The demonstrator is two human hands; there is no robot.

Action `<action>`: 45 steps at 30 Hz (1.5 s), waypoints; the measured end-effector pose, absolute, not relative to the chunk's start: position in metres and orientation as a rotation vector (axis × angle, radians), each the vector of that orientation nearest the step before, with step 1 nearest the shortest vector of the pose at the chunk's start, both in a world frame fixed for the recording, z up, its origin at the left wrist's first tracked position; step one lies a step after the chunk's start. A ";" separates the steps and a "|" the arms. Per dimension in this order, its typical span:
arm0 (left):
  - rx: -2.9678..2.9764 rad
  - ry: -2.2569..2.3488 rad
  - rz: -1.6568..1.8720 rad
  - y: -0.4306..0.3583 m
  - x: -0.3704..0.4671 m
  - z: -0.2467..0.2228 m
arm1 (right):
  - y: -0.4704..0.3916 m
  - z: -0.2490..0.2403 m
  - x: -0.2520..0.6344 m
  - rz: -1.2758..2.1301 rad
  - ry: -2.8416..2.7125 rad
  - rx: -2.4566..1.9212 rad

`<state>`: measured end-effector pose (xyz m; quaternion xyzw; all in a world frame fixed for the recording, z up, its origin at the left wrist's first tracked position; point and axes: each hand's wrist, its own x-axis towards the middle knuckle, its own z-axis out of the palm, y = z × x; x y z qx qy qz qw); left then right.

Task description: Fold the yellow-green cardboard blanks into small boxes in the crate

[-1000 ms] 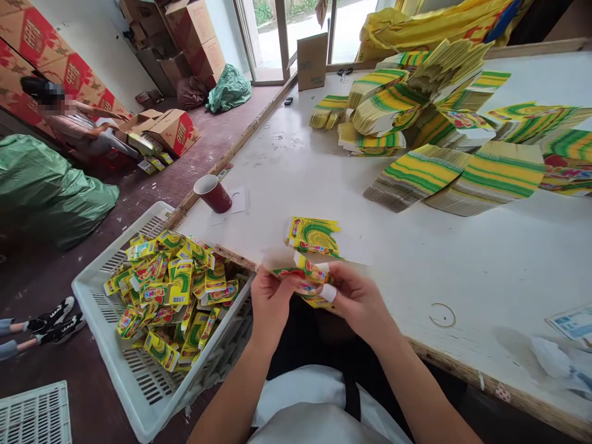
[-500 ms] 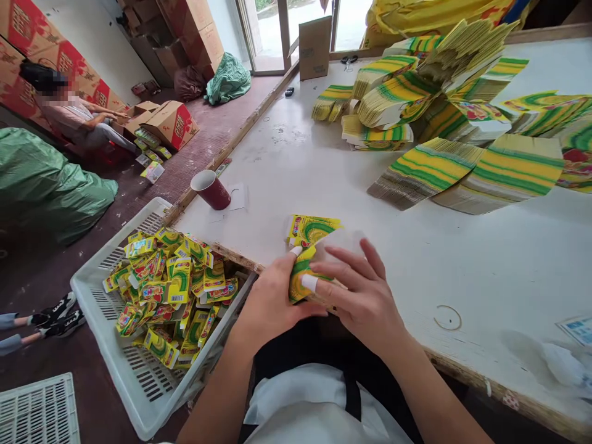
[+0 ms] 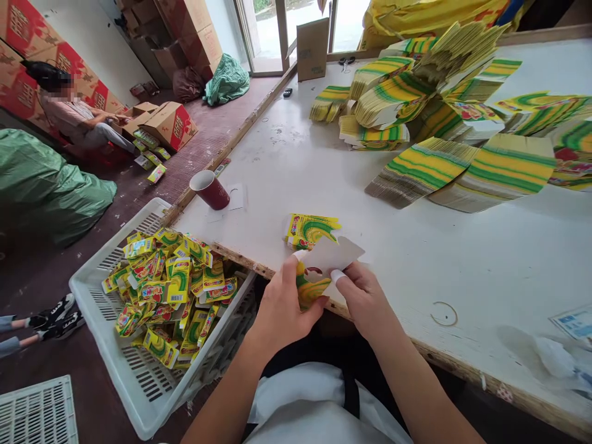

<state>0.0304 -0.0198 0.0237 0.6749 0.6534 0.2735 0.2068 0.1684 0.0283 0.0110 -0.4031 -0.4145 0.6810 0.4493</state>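
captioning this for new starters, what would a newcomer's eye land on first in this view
Probably the fanned stacks of flat yellow-and-green striped cardboard, spread across the far right of the white tabletop. Next comes the slotted white plastic crate at lower left, heaped with small yellow-and-green cardboard boxes. Front and centre, the left grip and right grip hold a pale-lined yellow-and-green cardboard carton at the tabletop's near edge.

Cartons in crate, left; stacks on table
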 end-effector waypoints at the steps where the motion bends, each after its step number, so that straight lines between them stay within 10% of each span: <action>1: 1.861 1.780 0.800 -0.020 0.031 0.023 | 0.028 0.012 0.168 1.700 -0.965 -1.000; 36: 1.607 1.491 0.920 -0.011 0.032 0.024 | 0.031 -0.009 0.184 2.112 -0.841 -0.805; 45: 1.810 1.574 0.871 -0.018 0.029 0.014 | 0.015 0.002 0.188 1.430 -1.583 -0.775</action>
